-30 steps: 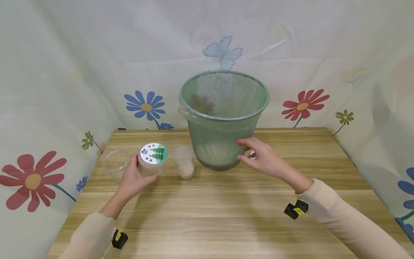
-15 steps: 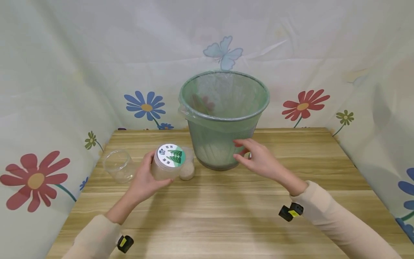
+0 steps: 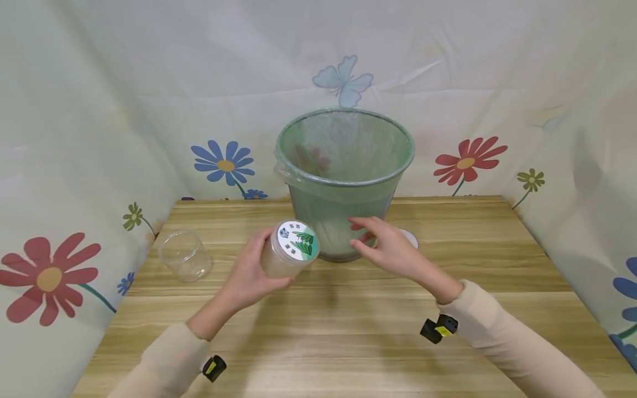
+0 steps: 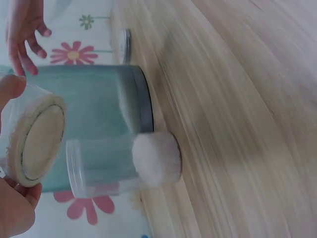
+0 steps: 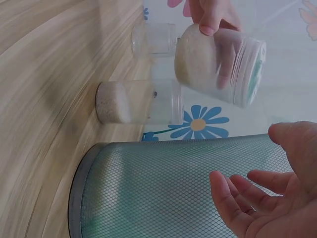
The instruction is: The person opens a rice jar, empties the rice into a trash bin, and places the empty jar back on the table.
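My left hand (image 3: 249, 276) grips a clear plastic jar (image 5: 195, 62) by its side, thumb and fingers around it. Pale grains like rice lie in its base, and a white-and-green printed lid (image 3: 298, 241) covers its top. The jar is tilted and held up off the table. Behind it, hidden from the head view, an uncovered clear jar (image 5: 114, 102) with pale grains stands on the table. My right hand (image 3: 390, 249) hovers in front of the mesh bin (image 5: 163, 188), fingers loosely bent and apart, holding nothing.
The bin, lined with a green translucent bag, stands at the back middle of the wooden table (image 3: 318, 342). An empty clear jar (image 3: 186, 257) stands at the left. A round white lid (image 3: 410, 237) lies beside the bin on the right. Floral curtains surround the table.
My left hand has carried the lidded jar to the right, past the uncovered jar, tilting it. My right hand has shifted slightly left, leaving more of the lid on the table visible.
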Motion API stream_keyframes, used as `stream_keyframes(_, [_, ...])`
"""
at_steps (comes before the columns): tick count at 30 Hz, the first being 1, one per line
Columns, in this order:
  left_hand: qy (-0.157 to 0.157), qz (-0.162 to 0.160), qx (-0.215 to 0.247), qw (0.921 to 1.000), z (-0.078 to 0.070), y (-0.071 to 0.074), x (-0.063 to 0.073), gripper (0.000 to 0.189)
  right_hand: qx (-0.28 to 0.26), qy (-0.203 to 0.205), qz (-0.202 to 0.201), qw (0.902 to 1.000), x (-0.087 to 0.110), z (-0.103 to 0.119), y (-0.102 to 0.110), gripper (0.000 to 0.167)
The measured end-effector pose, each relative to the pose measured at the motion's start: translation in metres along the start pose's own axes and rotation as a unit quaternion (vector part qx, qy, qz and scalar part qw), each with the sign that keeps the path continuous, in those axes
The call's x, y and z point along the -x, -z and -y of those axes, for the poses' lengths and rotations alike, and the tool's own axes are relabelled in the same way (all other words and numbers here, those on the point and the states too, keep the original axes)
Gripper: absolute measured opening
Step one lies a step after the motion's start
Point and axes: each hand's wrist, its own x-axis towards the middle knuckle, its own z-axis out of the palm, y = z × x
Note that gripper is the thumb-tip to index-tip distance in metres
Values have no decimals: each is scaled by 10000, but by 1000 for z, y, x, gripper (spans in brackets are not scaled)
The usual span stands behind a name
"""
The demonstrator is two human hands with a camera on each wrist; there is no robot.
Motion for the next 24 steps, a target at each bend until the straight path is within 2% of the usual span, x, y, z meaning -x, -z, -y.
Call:
stream_keyframes(7, [-297, 220, -1, 9993, -13, -13, -7, 96, -115, -24, -2, 9999, -1, 6, -2, 47])
stream_keyframes(24, [-812, 502, -495, 9942, -27, -39, -20, 95, -445, -175, 78, 9988, -2, 10, -6, 46])
